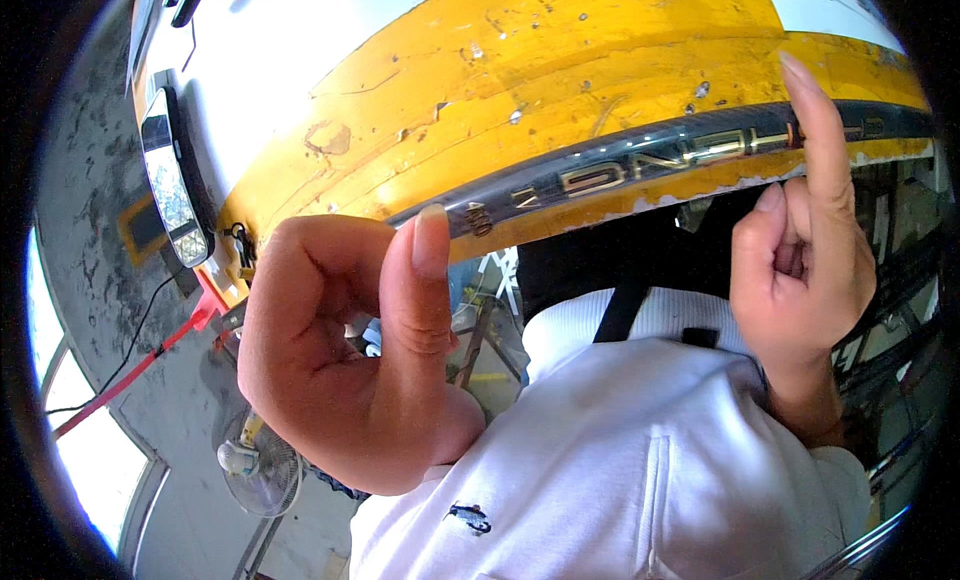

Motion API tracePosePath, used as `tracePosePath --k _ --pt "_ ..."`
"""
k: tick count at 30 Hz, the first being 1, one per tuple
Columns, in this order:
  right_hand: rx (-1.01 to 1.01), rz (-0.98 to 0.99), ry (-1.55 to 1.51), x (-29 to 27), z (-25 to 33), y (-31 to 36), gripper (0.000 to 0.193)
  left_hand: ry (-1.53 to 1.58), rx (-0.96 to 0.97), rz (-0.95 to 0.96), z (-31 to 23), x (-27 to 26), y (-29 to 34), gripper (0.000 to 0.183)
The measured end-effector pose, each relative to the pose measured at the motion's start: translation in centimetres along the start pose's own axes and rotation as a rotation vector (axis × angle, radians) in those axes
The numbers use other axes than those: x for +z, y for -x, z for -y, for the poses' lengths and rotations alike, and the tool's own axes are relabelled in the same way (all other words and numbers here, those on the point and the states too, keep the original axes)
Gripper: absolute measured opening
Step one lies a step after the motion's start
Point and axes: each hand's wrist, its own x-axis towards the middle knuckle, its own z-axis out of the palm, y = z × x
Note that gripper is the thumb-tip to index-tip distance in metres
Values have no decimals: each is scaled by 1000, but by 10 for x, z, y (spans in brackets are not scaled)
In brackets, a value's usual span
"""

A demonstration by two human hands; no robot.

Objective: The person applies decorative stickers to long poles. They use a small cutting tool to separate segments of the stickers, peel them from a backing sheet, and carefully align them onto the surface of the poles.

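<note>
And it's a white shirt (590, 430), small dark emblem (468, 518) down at its eight o'clock, a stitched strip (655, 490) running towards six, ribbed hem (560, 328) up around twelve, a black strap (622, 315) crossing it!

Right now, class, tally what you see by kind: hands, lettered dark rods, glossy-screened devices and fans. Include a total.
Hands: 2 (left hand, right hand)
Dark rod: 1
Glossy-screened device: 1
Fan: 1
Total: 5
</note>
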Motion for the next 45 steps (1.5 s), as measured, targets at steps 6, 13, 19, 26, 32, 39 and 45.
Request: tracePosePath --k 6,13,19,26,32,39,45 --pt "17 16 -106 1 -10 8 57 -2 100 105 10 -7 -3 24" --pt "37 -9 -112 5 -7 4 54 54 125 166 19 -12 -7 15" --pt "41 -5 -115 6 -6 3 54 68 133 174 24 -12 -8 17" --pt "43 -11 -117 5 -5 3 53 49 137 159 20 -11 -6 19" --pt "55 -8 -105 7 -6 2 53 42 146 172 23 -9 -10 19" --pt "53 -8 -92 7 -6 3 52 57 136 186 23 -10 -9 20" --pt "53 16 -52 8 -1 5 52 83 132 166 23 -7 -9 21"
